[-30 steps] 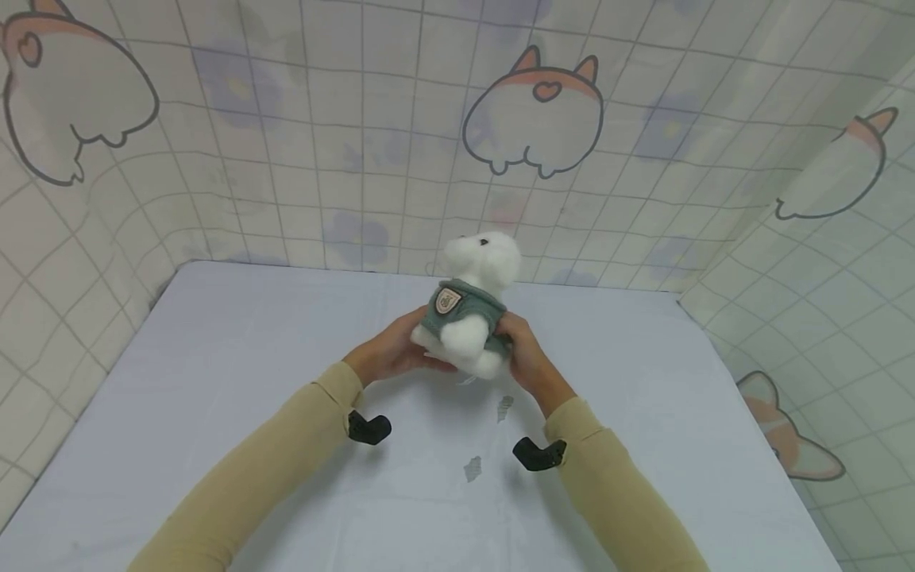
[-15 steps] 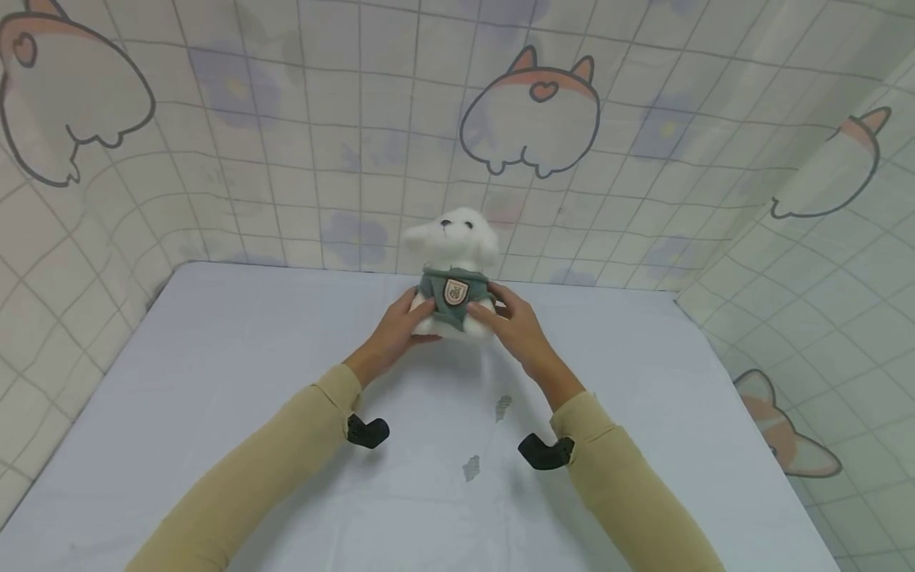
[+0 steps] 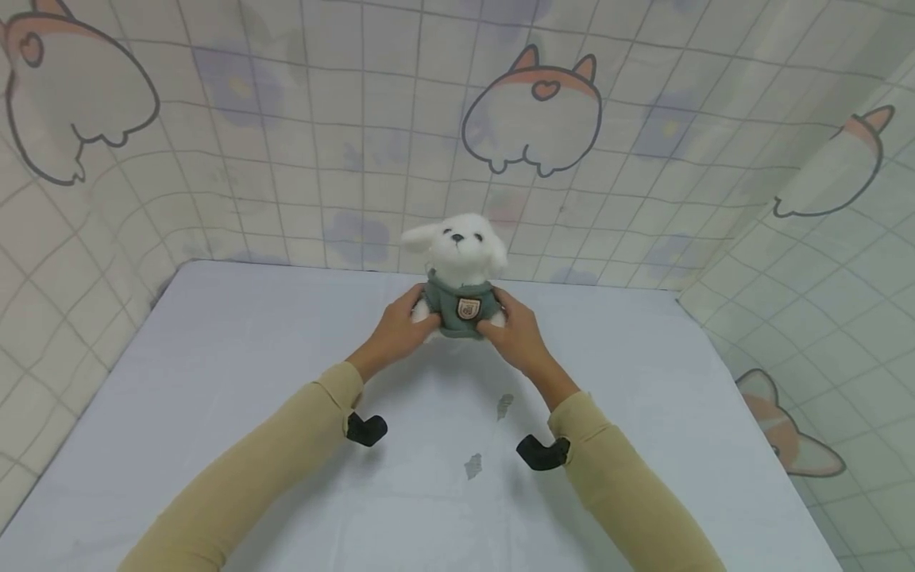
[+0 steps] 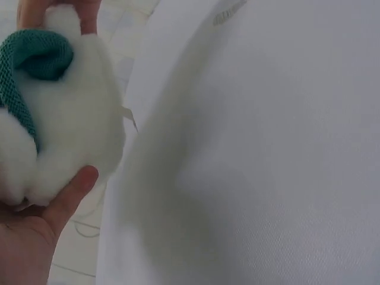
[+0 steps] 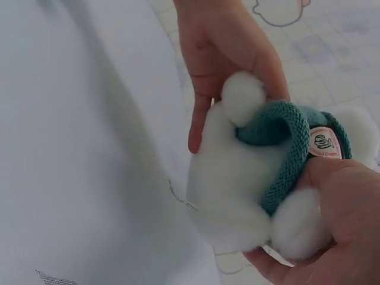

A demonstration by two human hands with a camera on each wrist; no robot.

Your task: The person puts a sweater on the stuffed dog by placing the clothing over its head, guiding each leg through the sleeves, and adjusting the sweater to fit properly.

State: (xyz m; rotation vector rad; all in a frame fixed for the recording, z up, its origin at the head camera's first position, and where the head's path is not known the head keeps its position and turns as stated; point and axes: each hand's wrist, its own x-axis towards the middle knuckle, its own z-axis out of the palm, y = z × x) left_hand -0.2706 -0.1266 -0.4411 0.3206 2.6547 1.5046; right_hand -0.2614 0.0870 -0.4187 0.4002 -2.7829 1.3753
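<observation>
A white plush dog (image 3: 461,246) in a green knitted sweater (image 3: 450,306) with a shield badge faces me, its underside lifted off the table. My left hand (image 3: 396,332) grips its left-of-view side, thumb in front. On the other side my right hand (image 3: 520,334) grips it, thumb against the sweater near the badge. In the left wrist view, the plush dog's white belly (image 4: 77,113) shows below the rolled sweater hem. The right wrist view has the badge (image 5: 325,142) beside my right hand (image 5: 350,219), with my left hand (image 5: 231,47) across from it. Fingers behind the toy are partly hidden.
A white-covered table (image 3: 286,477) lies under both arms, with two small grey patches, one of them a nearer patch (image 3: 473,466). Behind and at the sides hangs a checked curtain (image 3: 386,119) printed with corgis. Black wrist mounts (image 3: 367,430) stick out from both sleeves.
The plush dog has turned from facing left to facing me and now sits more upright. Both hands have shifted their hold, with the thumbs now in front.
</observation>
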